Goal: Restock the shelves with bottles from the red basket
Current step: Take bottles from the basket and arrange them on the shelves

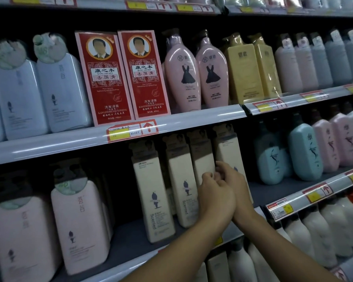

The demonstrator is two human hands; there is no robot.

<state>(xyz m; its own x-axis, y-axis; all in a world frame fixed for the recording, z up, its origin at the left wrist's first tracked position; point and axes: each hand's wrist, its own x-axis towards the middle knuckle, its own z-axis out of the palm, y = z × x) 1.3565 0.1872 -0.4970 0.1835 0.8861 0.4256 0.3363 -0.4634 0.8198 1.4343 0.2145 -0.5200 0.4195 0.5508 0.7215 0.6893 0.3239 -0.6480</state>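
Several tall cream bottles stand in a row on the middle shelf. Both my hands are at the rightmost cream bottle. My right hand wraps its lower front, the fingers bent against it. My left hand is curled against that bottle's left edge, covering the lower part of the neighbouring cream bottle. The two hands touch each other. The bottle stands upright on the shelf. The red basket is not in view.
To the left on this shelf stand pink bottles, with a gap before the cream row. To the right, past bare shelf, stand teal bottles. Red boxes and pink bottles fill the shelf above. White bottles sit below.
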